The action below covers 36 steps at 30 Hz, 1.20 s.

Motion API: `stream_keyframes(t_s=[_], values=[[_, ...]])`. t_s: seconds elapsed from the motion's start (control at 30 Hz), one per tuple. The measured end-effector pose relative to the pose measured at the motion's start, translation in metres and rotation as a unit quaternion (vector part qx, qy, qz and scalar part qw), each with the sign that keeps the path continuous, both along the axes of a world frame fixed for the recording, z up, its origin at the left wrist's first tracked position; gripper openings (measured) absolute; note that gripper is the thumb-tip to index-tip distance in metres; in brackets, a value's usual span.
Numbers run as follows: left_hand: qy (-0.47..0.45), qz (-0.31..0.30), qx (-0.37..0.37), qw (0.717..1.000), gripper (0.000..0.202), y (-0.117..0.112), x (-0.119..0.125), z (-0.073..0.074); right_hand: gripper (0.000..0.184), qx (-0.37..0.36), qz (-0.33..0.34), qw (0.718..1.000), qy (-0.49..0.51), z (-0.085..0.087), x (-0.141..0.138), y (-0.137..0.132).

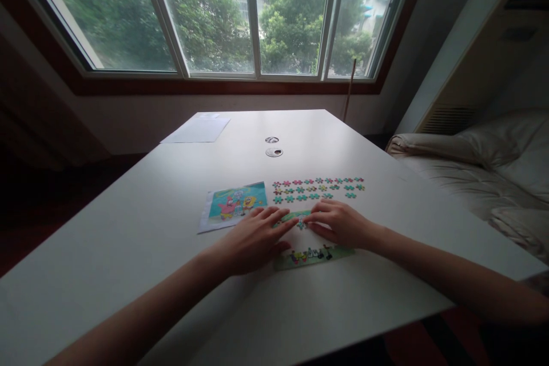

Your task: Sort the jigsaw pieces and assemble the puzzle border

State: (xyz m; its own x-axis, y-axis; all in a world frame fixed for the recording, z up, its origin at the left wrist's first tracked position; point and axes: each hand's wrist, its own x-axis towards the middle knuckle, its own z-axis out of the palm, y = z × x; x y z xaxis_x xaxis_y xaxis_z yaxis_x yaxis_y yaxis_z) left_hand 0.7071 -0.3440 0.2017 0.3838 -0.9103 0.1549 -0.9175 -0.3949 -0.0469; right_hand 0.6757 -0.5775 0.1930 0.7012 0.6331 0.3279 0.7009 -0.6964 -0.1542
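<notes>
A partly assembled jigsaw puzzle lies on the table, with cartoon figures along its near strip and a green strip at its far side. My left hand rests at its left side, fingers stretched and apart, the index fingertip near a puzzle piece. From the right, my right hand reaches over the puzzle with its fingers spread, the tips at the same piece. Neither hand visibly lifts anything. Part of the puzzle is hidden under the hands. Just beyond are rows of loose puzzle pieces.
A cartoon picture sheet in a clear sleeve lies left of the puzzle. Two round inserts sit in the white table farther back. White paper lies at the far left corner. A sofa stands at the right.
</notes>
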Motion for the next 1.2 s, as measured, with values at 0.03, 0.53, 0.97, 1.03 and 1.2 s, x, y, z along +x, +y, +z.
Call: stream_keyframes(t_s=[0.03, 0.53, 0.97, 1.03, 1.2], values=[[-0.001, 0.003, 0.001, 1.0, 0.042, 0.003, 0.001, 0.002, 0.018, 0.008, -0.004, 1.0, 0.005, 0.003, 0.0, -0.002], [0.062, 0.014, -0.048, 0.997, 0.022, 0.042, 0.008, -0.004, 0.024, -0.04, -0.224, 0.953, 0.199, 0.023, 0.034, -0.125], [0.069, 0.025, -0.029, 0.997, 0.024, 0.043, 0.001, 0.0, 0.027, -0.016, -0.226, 0.94, 0.257, 0.01, 0.039, -0.121], [0.071, 0.024, -0.028, 0.997, 0.024, 0.043, 0.0, -0.001, 0.026, -0.009, -0.221, 0.937, 0.269, 0.008, 0.04, -0.122], [0.062, 0.014, -0.032, 0.997, 0.024, 0.043, 0.0, -0.002, 0.026, 0.019, -0.218, 0.939, 0.264, 0.004, 0.044, -0.122]])
